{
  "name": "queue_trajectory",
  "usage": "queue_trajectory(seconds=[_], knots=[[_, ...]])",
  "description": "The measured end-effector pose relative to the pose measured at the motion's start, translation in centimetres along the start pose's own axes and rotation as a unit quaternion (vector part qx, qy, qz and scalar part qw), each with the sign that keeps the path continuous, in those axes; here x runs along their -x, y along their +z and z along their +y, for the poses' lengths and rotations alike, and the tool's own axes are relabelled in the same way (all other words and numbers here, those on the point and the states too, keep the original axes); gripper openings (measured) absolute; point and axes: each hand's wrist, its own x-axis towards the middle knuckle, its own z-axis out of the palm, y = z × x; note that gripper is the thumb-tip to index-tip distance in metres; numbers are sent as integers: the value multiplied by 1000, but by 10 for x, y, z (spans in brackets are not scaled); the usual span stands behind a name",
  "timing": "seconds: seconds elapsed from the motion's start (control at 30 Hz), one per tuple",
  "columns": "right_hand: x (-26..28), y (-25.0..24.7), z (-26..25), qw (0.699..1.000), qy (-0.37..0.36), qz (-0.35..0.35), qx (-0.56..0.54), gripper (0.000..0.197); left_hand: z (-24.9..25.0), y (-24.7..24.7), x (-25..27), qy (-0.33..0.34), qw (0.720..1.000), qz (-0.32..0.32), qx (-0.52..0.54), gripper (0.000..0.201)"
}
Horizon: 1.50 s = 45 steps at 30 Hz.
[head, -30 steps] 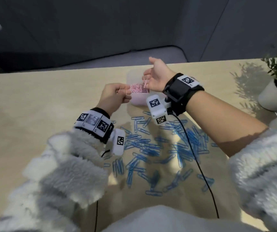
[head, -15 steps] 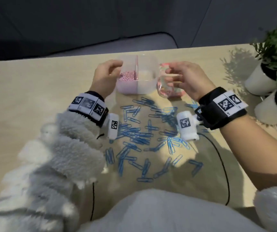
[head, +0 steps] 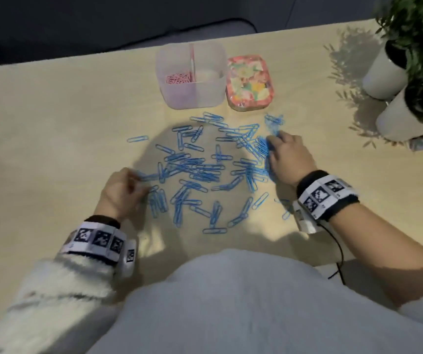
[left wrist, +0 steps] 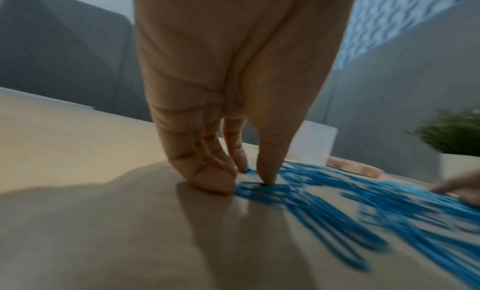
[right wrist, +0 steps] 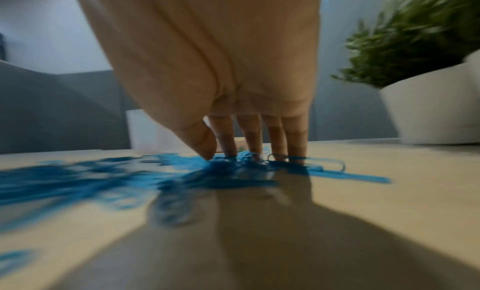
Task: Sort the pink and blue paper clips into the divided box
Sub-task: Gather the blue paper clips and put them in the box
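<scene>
A clear divided box [head: 206,97] stands at the far middle of the table, with pink paper clips [head: 178,79] in its left compartment; its right compartment looks bare. Blue paper clips [head: 205,169] lie scattered in front of it. My left hand [head: 139,183] is at the pile's left edge; its straight fingers [left wrist: 207,177] and thumb touch the table against the nearest blue clips [left wrist: 262,189]. My right hand [head: 273,146] is at the pile's right edge, with straight fingers [right wrist: 276,142] pressing down into a heap of blue clips [right wrist: 228,171]. Neither hand visibly holds a clip.
A floral-patterned lid or tin [head: 250,83] lies just right of the box. Two white plant pots [head: 384,75] [head: 399,118] with green plants stand at the far right. A black cable [head: 338,254] runs off the near edge. Bare tabletop [head: 52,123] stretches left.
Both hands have come back from the box to the blue clip pile. The floral lid that my right hand held now lies beside the box.
</scene>
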Motion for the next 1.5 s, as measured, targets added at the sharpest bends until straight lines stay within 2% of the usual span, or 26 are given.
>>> queue_trajectory(seconds=[0.13, 0.2, 0.27, 0.3, 0.37, 0.43, 0.57, 0.67, 0.77, 0.87, 0.93, 1.07, 1.23, 1.33, 1.4, 1.5], knots=[[5, 8, -26, 993, -106, -19, -56, 38, 38, 23, -1, 77, 996, -42, -16, 19], [-12, -5, -17, 990, -66, 20, -123, 36, 47, 16, -8, 76, 997, 6, -18, 19], [-32, -25, 1, 985, 31, 83, -145, 33, 43, 3, -25, 66, 995, 63, -26, 24], [-41, -32, 9, 985, 65, 91, -135, 34, 42, -3, -34, 64, 995, 69, -44, 28], [-54, -35, 9, 988, 84, 68, -109, 34, 44, -6, -53, 82, 992, 46, -88, 36], [-56, -29, -11, 995, 56, 44, -70, 32, 56, 0, -70, 121, 987, 0, -104, 40], [-51, -12, -57, 999, -27, 14, -9, 33, 92, 23, -84, 195, 968, -75, -141, 29], [-48, -2, -71, 995, -95, -23, 2, 32, 107, 35, -84, 225, 946, -112, -206, 37], [-56, -7, -74, 991, -126, -23, -42, 32, 113, 36, -81, 240, 946, -96, -195, 37], [-77, -15, -82, 989, -134, -28, -53, 30, 116, 29, -81, 218, 955, -86, -181, 44], [-83, -15, -95, 986, -153, -60, -21, 30, 116, 25, -84, 208, 952, -111, -194, 50], [-75, -4, -108, 974, -212, -67, 44, 42, 114, 22, -83, 213, 943, -166, -195, 59], [-52, 3, -96, 955, -274, -102, 48, 48, 105, 20, -72, 221, 948, -143, -177, 36], [-44, -1, -91, 949, -289, -119, 38, 50, 101, 22, -66, 235, 951, -114, -165, 52], [-42, 0, -92, 955, -280, -98, 23, 42, 103, 24, -67, 246, 944, -126, -182, 58], [-42, 2, -99, 966, -250, -68, -7, 34, 109, 26, -66, 268, 932, -134, -203, 36]])
